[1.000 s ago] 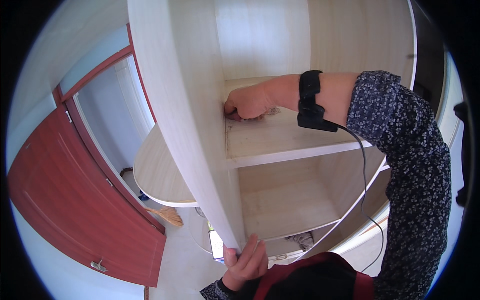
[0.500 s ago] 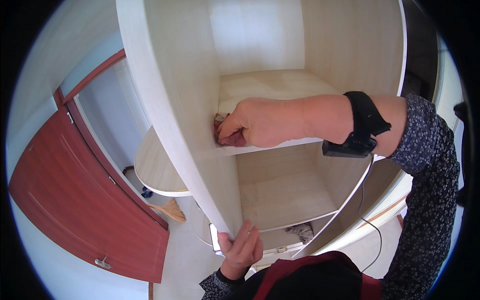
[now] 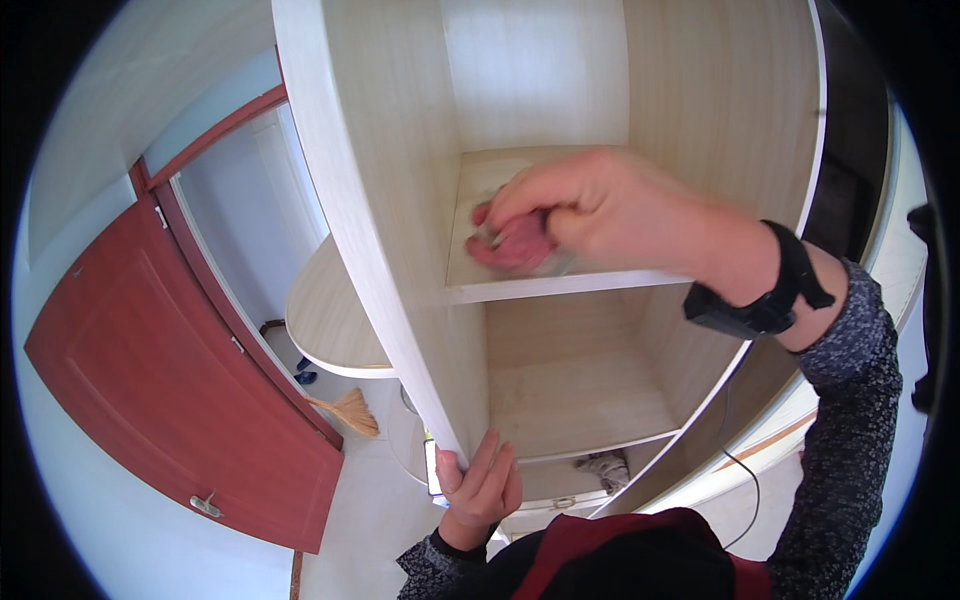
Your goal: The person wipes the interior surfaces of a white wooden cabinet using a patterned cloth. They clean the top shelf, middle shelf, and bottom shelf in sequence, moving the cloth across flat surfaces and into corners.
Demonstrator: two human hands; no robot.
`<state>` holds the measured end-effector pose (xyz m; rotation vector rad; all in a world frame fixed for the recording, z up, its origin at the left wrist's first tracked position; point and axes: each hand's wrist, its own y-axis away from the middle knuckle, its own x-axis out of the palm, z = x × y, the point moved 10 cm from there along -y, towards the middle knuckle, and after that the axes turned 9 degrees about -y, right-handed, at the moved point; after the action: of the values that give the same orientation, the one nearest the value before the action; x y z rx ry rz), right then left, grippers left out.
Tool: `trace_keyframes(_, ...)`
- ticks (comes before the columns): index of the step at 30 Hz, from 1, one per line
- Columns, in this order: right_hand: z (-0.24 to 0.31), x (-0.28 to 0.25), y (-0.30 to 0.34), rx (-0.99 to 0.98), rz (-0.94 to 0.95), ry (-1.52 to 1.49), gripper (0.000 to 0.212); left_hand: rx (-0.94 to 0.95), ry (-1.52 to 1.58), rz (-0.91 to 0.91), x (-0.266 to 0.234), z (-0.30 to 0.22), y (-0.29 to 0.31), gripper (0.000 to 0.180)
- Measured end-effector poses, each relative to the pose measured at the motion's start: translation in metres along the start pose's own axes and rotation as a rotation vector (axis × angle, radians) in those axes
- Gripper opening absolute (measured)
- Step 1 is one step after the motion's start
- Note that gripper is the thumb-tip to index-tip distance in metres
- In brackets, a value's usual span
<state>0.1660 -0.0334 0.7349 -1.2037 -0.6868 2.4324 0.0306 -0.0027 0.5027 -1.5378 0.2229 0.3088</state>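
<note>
My right hand [image 3: 610, 210] is closed on a crumpled pinkish-red cloth [image 3: 515, 245], over the left front part of a shelf [image 3: 560, 290] in a pale wood-grain cabinet. Motion blurs the hand and cloth, so I cannot tell whether the cloth touches the shelf. Around my right wrist is a black strap with a small dark box [image 3: 745, 305]. Lower down, my left hand [image 3: 480, 490] grips the front edge of the cabinet's left side panel [image 3: 385, 200], with the thumb on the outer side and the fingers on the inner side.
Rounded side shelves [image 3: 330, 325] jut out left of the panel. A straw broom [image 3: 350, 410] and dark shoes [image 3: 305, 376] are on the floor by a red door [image 3: 190, 390]. A greyish cloth [image 3: 606, 468] lies in a low compartment. A thin cable [image 3: 755, 490] hangs below my right forearm.
My right hand has lifted the cloth away from the shelf's left front corner and moved right and slightly up. My left hand keeps its grip on the panel. The view has shifted a little.
</note>
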Motion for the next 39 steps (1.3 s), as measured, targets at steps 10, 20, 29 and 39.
trace_keyframes(10,0.012,0.073,0.039,-0.554,0.224,0.849,0.008,0.015,-0.151,0.051,0.007,0.001,0.005,0.018)
trace_keyframes(20,-0.008,-0.052,0.180,-0.244,0.129,1.048,0.028,0.085,-0.081,0.008,-0.024,-0.033,-0.001,0.019)
trace_keyframes(29,-0.012,-0.124,0.240,0.020,-0.225,1.075,0.032,0.250,0.360,0.067,0.006,-0.088,-0.042,0.018)
trace_keyframes(39,-0.075,-0.051,0.273,0.399,-0.525,-0.204,0.033,0.042,0.697,0.171,0.047,-0.096,-0.062,0.027)
